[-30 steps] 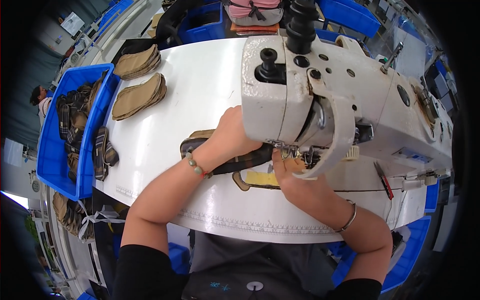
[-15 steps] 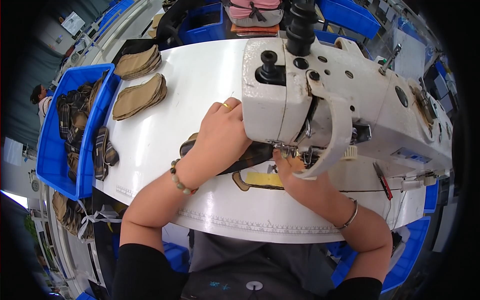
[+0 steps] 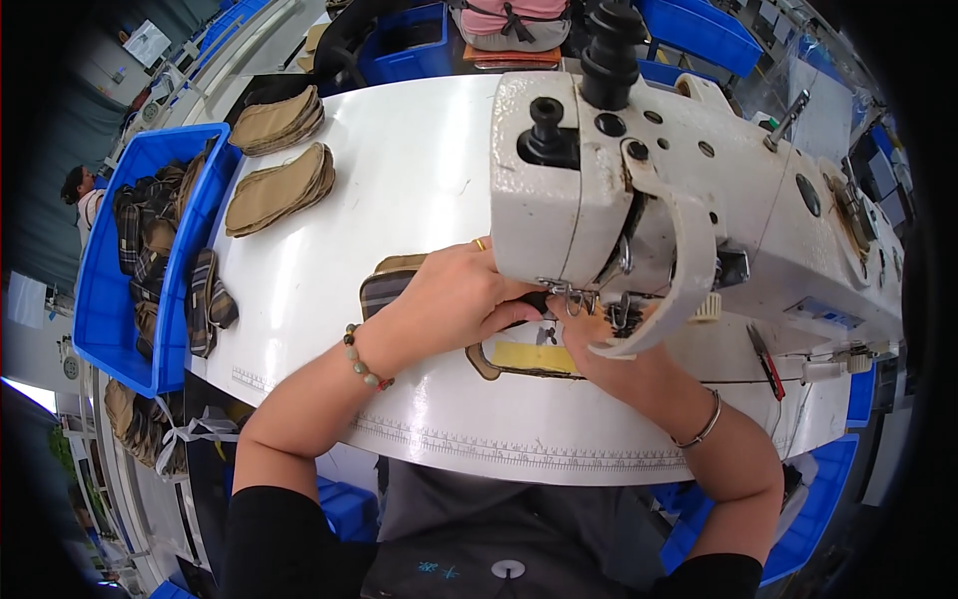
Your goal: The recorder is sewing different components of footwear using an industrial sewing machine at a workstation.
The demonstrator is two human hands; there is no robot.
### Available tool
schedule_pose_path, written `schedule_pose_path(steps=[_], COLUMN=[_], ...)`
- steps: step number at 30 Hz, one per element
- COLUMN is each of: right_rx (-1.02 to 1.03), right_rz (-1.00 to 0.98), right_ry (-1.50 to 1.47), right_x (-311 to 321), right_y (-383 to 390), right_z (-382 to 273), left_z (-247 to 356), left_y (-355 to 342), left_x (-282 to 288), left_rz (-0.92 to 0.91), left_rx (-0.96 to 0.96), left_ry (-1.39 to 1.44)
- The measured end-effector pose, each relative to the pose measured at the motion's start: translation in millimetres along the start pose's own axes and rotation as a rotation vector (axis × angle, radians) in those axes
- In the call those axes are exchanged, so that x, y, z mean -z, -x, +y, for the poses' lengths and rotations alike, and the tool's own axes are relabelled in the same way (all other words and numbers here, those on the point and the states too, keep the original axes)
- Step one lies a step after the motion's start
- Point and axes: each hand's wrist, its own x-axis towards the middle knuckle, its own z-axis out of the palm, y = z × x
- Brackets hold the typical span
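My left hand has its fingers bent down on a plaid fabric piece with tan edge and dark band, its thumb beside the needle area. My right hand is at the same piece beneath the white sewing machine, index finger forward by the presser foot, other fingers partly hidden behind the machine. Below the foot lies a yellow guide strip. The work under the needle is mostly hidden.
Two stacks of tan pieces lie on the white table at back left. A blue bin of plaid pieces stands left, more plaid pieces beside it. Red-handled snips lie right. A person is at far left.
My left hand first rose toward the back with its fingers up, then came down toward the needle, its thumb now lower. My right hand has shifted slightly.
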Motion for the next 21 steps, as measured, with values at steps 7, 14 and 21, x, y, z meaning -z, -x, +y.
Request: schedule_pose_path(steps=[7,14,21], right_rx=[0.039,0.077,0.235], right_rz=[-0.037,-0.107,-0.232], right_ry=[0.066,0.184,0.381], right_x=[0,-2,7], right_y=[3,15,10], right_z=[7,15,-15], left_z=[0,-9,-20], left_y=[6,9,12], left_x=[-13,-23,-35], left_rz=[0.04,0.029,0.052], left_rx=[0.03,0.081,0.098], left_ry=[-0.017,0.007,0.093])
